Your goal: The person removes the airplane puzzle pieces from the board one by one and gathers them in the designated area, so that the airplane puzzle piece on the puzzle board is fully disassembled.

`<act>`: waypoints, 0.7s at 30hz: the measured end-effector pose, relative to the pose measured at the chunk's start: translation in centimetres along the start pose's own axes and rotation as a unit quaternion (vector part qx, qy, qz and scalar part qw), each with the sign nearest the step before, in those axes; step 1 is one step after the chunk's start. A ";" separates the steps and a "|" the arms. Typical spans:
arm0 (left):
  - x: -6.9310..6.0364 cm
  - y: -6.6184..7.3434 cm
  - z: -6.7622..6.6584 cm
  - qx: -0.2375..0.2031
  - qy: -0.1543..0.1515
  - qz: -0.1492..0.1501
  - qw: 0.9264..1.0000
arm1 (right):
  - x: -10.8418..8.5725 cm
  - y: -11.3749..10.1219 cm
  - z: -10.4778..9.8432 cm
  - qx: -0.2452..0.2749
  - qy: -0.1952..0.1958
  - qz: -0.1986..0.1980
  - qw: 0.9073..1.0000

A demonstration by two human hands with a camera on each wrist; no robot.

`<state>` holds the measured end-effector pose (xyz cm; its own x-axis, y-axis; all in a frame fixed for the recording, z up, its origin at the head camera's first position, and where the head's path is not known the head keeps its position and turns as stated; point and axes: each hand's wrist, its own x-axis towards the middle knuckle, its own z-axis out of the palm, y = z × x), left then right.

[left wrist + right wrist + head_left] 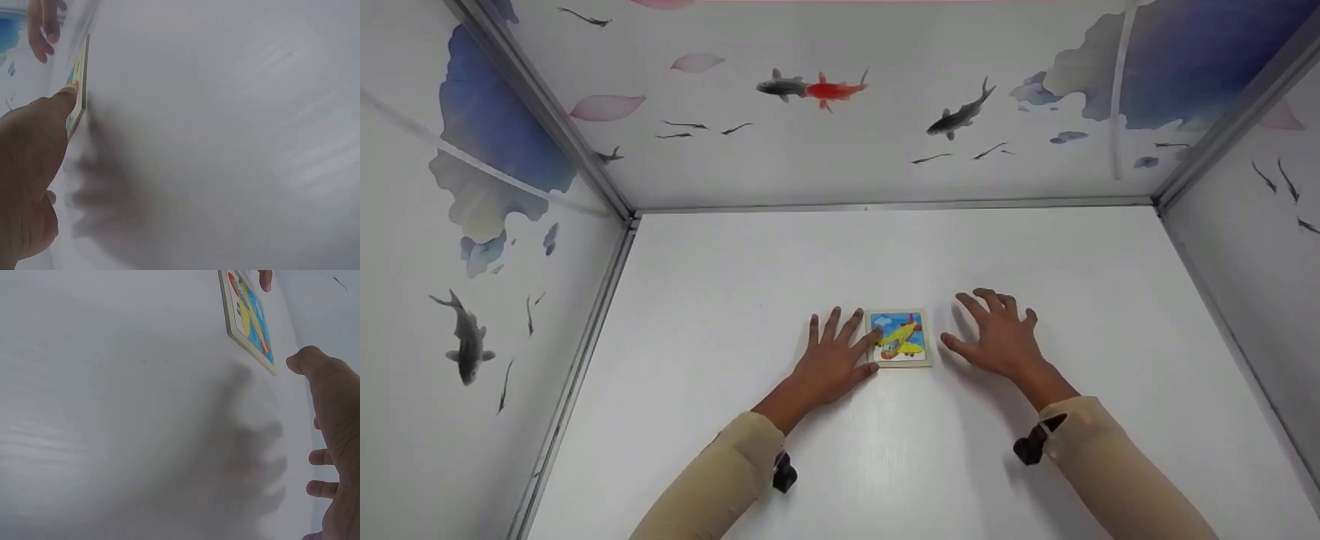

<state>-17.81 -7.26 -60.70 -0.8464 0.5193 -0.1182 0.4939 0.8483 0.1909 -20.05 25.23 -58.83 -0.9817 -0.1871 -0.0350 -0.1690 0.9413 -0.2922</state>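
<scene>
A square picture board (906,346) with a pale rim lies flat on the white table (720,270), between the two hands and showing a yellow airplane with red parts against a blue sky. The left hand (829,366) is spread and relaxed, grasping nothing; its index fingertip overlaps the left part of the picture and its thumb tip reaches the near left corner, though how firmly either one touches cannot be told. The right hand (1001,341) is released too, its fingers apart and slightly bent, raised over the table to the right of the board and apart from it, casting a shadow below. Both forearms wear beige sleeves (1117,457), with a small black device at each wrist. Behind the table stands a white back wall (870,165) printed with fish, petals and blue-grey leaf shapes.
</scene>
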 end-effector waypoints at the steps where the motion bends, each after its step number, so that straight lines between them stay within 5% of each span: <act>1: 0.1 0.1 0.1 0.004 -0.002 0.002 1.000 | 0.0 -0.2 0.0 0.002 -0.001 -0.001 1.000; 21: 1.1 0.1 1.0 0.015 -0.005 0.009 1.000 | 1.7 -4.0 1.2 -0.006 -0.016 -0.090 0.996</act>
<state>-18.45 -6.46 -61.81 -0.8357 0.5349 -0.1246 0.5144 0.8418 0.1634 -20.90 20.81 -58.91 -0.9318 -0.3627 -0.0135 -0.3441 0.8946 -0.2851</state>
